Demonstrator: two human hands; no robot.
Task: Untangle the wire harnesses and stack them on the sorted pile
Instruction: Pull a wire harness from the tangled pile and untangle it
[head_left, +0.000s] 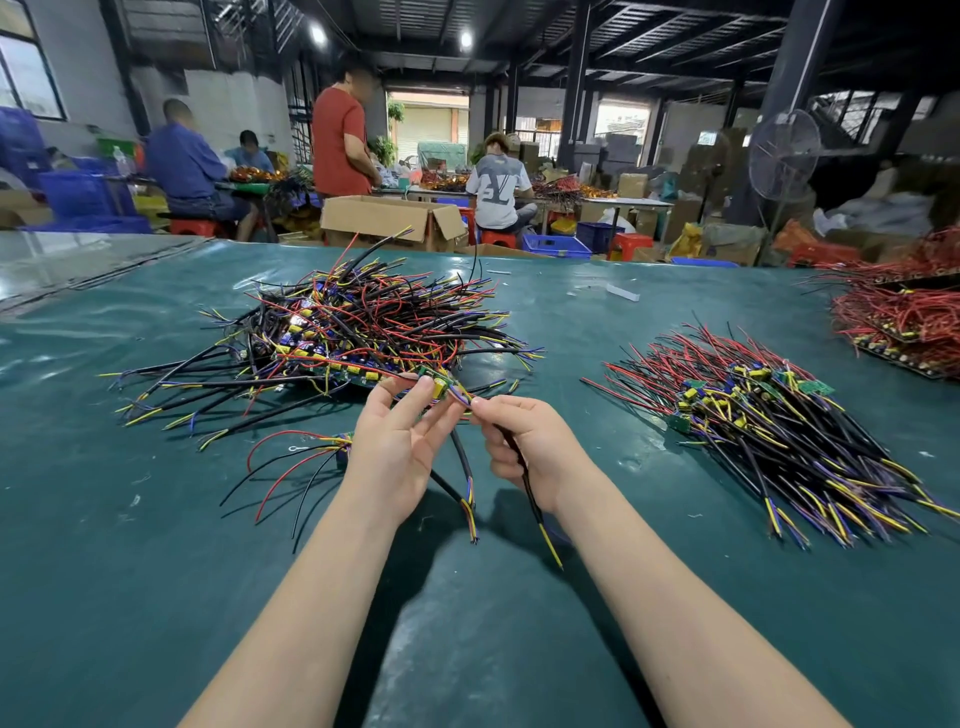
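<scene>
Left hand (400, 441) pinches harness (442, 387) board; right hand (524, 447) grips its black cable. Sorted pile (769, 426) lies right, nearer right hand.

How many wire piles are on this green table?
3: tangled multicoloured wire pile left of centre, sorted wire pile right, red wire heap far right, partly out of frame.
</scene>
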